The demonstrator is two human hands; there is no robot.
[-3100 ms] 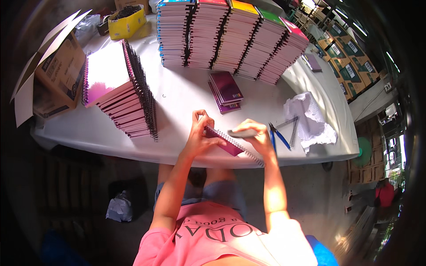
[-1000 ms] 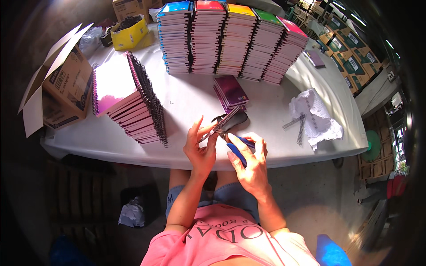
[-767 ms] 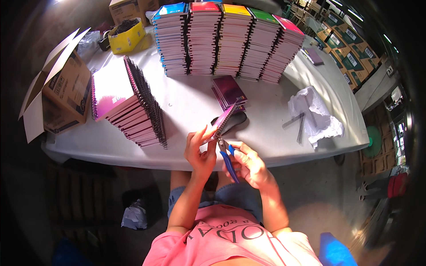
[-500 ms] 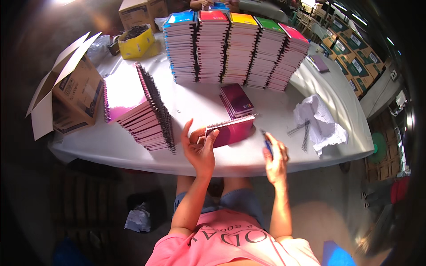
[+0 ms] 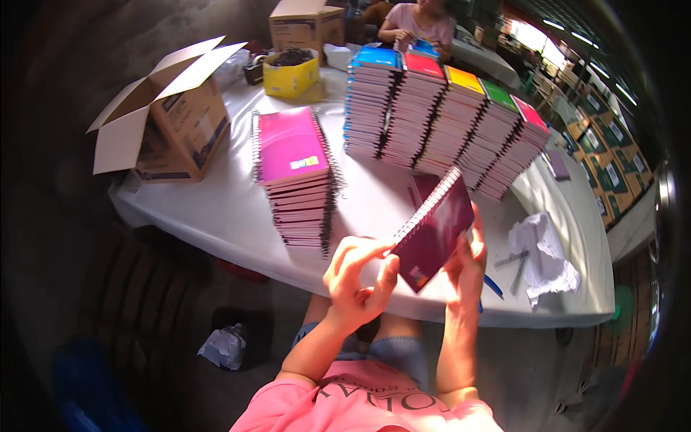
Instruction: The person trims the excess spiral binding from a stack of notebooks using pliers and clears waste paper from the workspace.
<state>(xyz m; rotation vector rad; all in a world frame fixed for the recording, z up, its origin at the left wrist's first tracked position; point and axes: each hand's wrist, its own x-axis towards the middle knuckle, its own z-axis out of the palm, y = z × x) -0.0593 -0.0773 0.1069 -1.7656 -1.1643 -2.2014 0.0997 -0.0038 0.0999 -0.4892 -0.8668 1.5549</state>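
Observation:
A dark purple spiral notebook is held tilted over the table's front edge, its pale coil along the upper left side. My right hand grips its right edge, thumb on the cover. My left hand is closed at the coil's lower end, thumb and fingertips pinched there. Beside my right wrist shows a blue-handled tool; the rest is hidden, and I cannot tell whether it lies on the table or is in that hand. Behind the held notebook lies another purple notebook, mostly covered.
A stack of magenta notebooks stands left, near an open carton. Several tall notebook stacks line the back, by a yellow box of dark coils. Crumpled paper and loose coils lie right. A co-worker sits opposite.
The notebook has been raised off the table and turned. My right hand, earlier apart with the blue tool, now grips the notebook's edge. My view has swung, shifting the table's things.

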